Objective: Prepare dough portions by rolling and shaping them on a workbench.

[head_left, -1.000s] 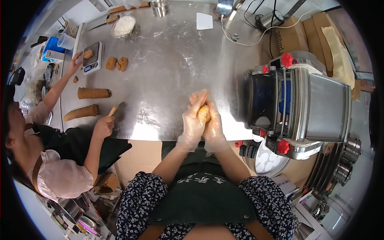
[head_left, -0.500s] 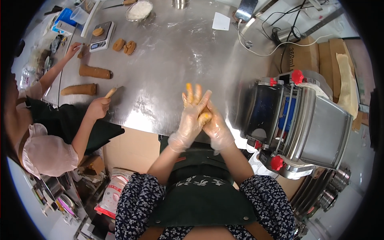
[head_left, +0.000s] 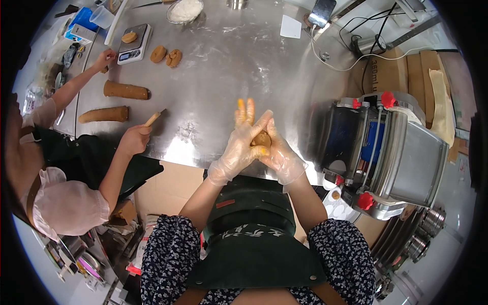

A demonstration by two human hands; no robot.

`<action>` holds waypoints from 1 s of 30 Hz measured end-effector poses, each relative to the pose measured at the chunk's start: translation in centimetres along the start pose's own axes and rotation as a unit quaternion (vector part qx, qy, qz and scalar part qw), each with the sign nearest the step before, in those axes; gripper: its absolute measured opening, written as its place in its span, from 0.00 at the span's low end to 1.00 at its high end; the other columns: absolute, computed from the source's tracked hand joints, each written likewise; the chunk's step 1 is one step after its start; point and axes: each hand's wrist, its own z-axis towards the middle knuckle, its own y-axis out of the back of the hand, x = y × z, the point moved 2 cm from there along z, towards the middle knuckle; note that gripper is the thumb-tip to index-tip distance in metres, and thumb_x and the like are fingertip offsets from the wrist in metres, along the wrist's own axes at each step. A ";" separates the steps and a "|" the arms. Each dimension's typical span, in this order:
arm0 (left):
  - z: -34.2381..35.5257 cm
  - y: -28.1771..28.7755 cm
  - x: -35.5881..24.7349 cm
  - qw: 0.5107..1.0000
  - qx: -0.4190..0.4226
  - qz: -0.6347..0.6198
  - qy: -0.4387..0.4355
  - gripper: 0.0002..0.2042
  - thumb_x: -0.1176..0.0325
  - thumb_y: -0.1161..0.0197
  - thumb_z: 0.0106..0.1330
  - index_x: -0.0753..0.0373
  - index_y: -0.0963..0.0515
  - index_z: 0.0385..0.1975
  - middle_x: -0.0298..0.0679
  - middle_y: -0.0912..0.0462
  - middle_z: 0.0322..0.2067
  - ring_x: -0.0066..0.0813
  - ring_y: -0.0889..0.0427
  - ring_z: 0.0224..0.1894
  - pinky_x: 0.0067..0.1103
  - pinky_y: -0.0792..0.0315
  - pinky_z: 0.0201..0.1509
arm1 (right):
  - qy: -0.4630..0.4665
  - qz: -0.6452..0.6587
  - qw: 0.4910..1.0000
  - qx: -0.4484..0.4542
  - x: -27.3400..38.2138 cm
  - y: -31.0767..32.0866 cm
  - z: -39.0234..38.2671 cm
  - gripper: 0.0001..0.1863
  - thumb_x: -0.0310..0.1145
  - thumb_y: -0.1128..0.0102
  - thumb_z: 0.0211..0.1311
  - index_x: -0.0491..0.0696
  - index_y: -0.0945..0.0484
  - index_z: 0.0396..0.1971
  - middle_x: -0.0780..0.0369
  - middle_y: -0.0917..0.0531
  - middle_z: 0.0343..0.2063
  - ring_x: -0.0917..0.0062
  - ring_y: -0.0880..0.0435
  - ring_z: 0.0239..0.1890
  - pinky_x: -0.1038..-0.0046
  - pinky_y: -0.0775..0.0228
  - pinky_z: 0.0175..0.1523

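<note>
Both my hands wear clear plastic gloves and meet just above the near edge of the steel table point(head_left: 213, 91). Pressed between them is a small brown ball of dough point(head_left: 262, 139), partly hidden by the fingers. My left hand point(head_left: 238, 150) covers its left side, with yellow-stained fingers pointing up and away and the thumb across the front. My right hand point(head_left: 278, 155) cups the dough from the right and from beneath.
At left a co-worker's hand point(head_left: 134, 140) holds a wooden-handled blade near two dough logs point(head_left: 126, 90). A digital scale point(head_left: 134, 46) bears a dough piece, with more dough pieces point(head_left: 158, 54) beside it. A bowl of white powder point(head_left: 184, 10) stands far back; a roller machine point(head_left: 391, 152) is at right.
My hands have parted slightly and turned, so the dough ball between them now shows. The co-worker's hand with the blade appears slightly farther right; the whole view has shifted a little.
</note>
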 end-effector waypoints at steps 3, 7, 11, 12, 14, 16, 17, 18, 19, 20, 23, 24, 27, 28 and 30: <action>-0.6 0.4 1.4 0.942 0.065 -0.250 0.216 0.23 0.74 0.43 0.72 0.67 0.32 0.66 0.48 0.28 0.65 0.32 0.26 0.64 0.25 0.34 0.68 | 0.001 0.015 1.000 -0.009 -1.9 -1.5 0.5 0.38 0.64 0.60 0.73 0.47 0.39 0.68 0.54 0.28 0.61 0.63 0.30 0.66 0.59 0.38 0.71; -2.0 0.5 4.2 0.958 -0.042 -0.242 0.148 0.23 0.78 0.42 0.68 0.66 0.29 0.64 0.49 0.29 0.64 0.36 0.31 0.66 0.26 0.36 0.69 | 0.189 0.100 0.970 -0.115 -6.2 -2.9 1.3 0.30 0.50 0.59 0.78 0.45 0.40 0.69 0.55 0.34 0.67 0.68 0.35 0.70 0.65 0.43 0.74; -2.3 3.3 6.2 0.992 0.041 0.084 -0.089 0.39 0.74 0.27 0.53 0.59 0.34 0.69 0.58 0.40 0.70 0.51 0.43 0.74 0.37 0.42 0.73 | 0.012 0.113 0.986 -0.120 -6.3 -2.7 2.3 0.33 0.51 0.58 0.77 0.44 0.44 0.71 0.52 0.33 0.66 0.62 0.35 0.70 0.59 0.42 0.73; -1.6 4.3 5.2 0.994 0.103 -0.030 -0.013 0.36 0.75 0.28 0.55 0.60 0.33 0.68 0.56 0.35 0.68 0.50 0.38 0.72 0.35 0.38 0.71 | 0.010 0.116 0.989 -0.094 -6.6 -1.9 2.3 0.33 0.53 0.59 0.77 0.44 0.42 0.70 0.54 0.32 0.65 0.65 0.33 0.68 0.61 0.40 0.72; -2.2 4.4 6.2 0.963 0.151 -0.210 0.070 0.27 0.73 0.35 0.66 0.63 0.30 0.65 0.52 0.29 0.65 0.41 0.30 0.67 0.31 0.34 0.69 | 0.004 0.119 0.991 -0.066 -8.5 -1.0 2.7 0.33 0.55 0.60 0.77 0.45 0.40 0.69 0.56 0.30 0.63 0.67 0.31 0.66 0.64 0.39 0.71; -3.5 3.1 7.8 0.944 0.117 -0.275 0.140 0.25 0.72 0.38 0.69 0.65 0.31 0.65 0.50 0.29 0.65 0.38 0.30 0.67 0.30 0.35 0.69 | 0.146 0.140 0.977 -0.066 -10.7 -0.8 3.3 0.31 0.55 0.56 0.76 0.43 0.34 0.63 0.58 0.25 0.57 0.67 0.26 0.60 0.65 0.33 0.67; -4.1 2.0 8.6 0.914 0.084 -0.340 0.206 0.23 0.71 0.41 0.72 0.67 0.32 0.66 0.49 0.29 0.66 0.34 0.30 0.67 0.29 0.35 0.69 | 0.149 0.139 0.976 -0.074 -11.3 -1.0 3.7 0.31 0.55 0.56 0.76 0.43 0.34 0.63 0.58 0.25 0.57 0.67 0.26 0.60 0.65 0.33 0.67; -4.9 1.2 9.3 0.909 0.072 -0.350 0.214 0.22 0.70 0.46 0.74 0.70 0.32 0.65 0.48 0.27 0.64 0.30 0.29 0.65 0.28 0.36 0.70 | 0.176 0.129 0.956 -0.194 -12.1 -1.2 3.7 0.29 0.52 0.56 0.76 0.44 0.33 0.63 0.59 0.25 0.56 0.70 0.26 0.60 0.69 0.32 0.65; -5.4 0.7 10.4 0.907 0.072 -0.351 0.220 0.22 0.70 0.46 0.74 0.70 0.32 0.65 0.48 0.27 0.64 0.30 0.29 0.65 0.28 0.36 0.70 | 0.200 0.115 0.922 -0.311 -12.4 -1.2 3.7 0.27 0.50 0.55 0.77 0.45 0.33 0.63 0.61 0.25 0.55 0.74 0.26 0.60 0.72 0.32 0.63; -5.7 0.3 11.3 0.913 0.067 -0.339 0.218 0.22 0.71 0.48 0.75 0.69 0.35 0.67 0.48 0.30 0.66 0.31 0.31 0.67 0.27 0.37 0.70 | 0.188 0.100 0.907 -0.364 -12.0 -0.9 4.1 0.25 0.45 0.55 0.78 0.42 0.33 0.62 0.61 0.23 0.53 0.75 0.23 0.55 0.71 0.28 0.61; -4.9 1.4 12.0 0.905 0.081 -0.335 0.251 0.32 0.77 0.54 0.70 0.65 0.51 0.75 0.49 0.46 0.74 0.34 0.42 0.74 0.26 0.41 0.72 | 0.246 -0.117 0.873 -0.405 -9.5 -1.5 5.0 0.22 0.36 0.51 0.76 0.43 0.32 0.64 0.56 0.26 0.63 0.76 0.25 0.60 0.72 0.28 0.60; -4.8 1.9 12.4 0.924 0.054 -0.304 0.225 0.32 0.67 0.56 0.74 0.64 0.59 0.75 0.47 0.56 0.76 0.34 0.53 0.76 0.27 0.50 0.75 | 0.197 -0.194 0.865 -0.418 -9.0 -0.2 5.2 0.25 0.30 0.47 0.72 0.40 0.35 0.67 0.52 0.30 0.66 0.69 0.27 0.65 0.70 0.29 0.62; -4.7 2.9 13.0 0.921 0.009 -0.304 0.242 0.43 0.76 0.54 0.62 0.67 0.70 0.75 0.49 0.68 0.78 0.39 0.66 0.79 0.31 0.65 0.80 | 0.259 -0.799 0.425 -0.336 -9.3 1.9 7.7 0.30 0.35 0.44 0.71 0.36 0.38 0.67 0.49 0.31 0.67 0.60 0.32 0.69 0.67 0.35 0.69; -4.8 3.0 13.4 0.924 -0.015 -0.307 0.229 0.42 0.72 0.54 0.64 0.67 0.71 0.75 0.49 0.70 0.77 0.40 0.70 0.79 0.32 0.68 0.80 | 0.155 -0.834 0.407 -0.338 -10.4 4.4 9.1 0.38 0.44 0.42 0.68 0.35 0.42 0.69 0.47 0.37 0.70 0.53 0.40 0.73 0.60 0.48 0.75; -5.4 3.4 14.6 0.932 -0.046 -0.297 0.204 0.44 0.52 0.54 0.73 0.67 0.74 0.74 0.48 0.74 0.77 0.39 0.74 0.79 0.35 0.71 0.80 | 0.125 -0.846 0.379 -0.354 -10.6 3.7 10.7 0.41 0.46 0.42 0.66 0.35 0.43 0.69 0.47 0.39 0.70 0.51 0.44 0.74 0.56 0.52 0.76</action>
